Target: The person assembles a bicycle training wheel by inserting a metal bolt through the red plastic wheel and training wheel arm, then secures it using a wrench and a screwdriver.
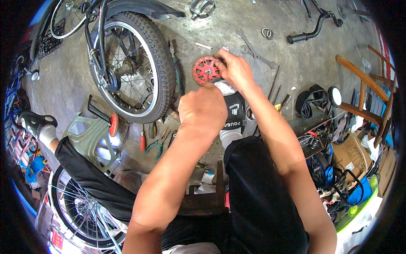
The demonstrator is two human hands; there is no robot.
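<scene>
A small red spoked wheel (200,64), a training-wheel type, is held just beyond my right shoe (234,108). My right hand (235,69) grips its right side, with fingers bent over the rim. Close in front of the wheel's hub, my left hand (204,106) is closed in a fist. A thin metal end shows between that fist and the hub, but what the fist holds is hidden. Left of both hands stands a bicycle's large knobbly-tyred wheel (163,70). Another red wheel on a black bracket (113,124) leans by a grey-green plastic stool (80,128).
Wrenches (257,51), green-handled pliers (154,146) and a red-handled screwdriver (142,141) lie about the concrete floor. A pedal (202,7) and a black handlebar (315,31) are farther off. At right are a wooden chair (359,72) and a cardboard box (350,155).
</scene>
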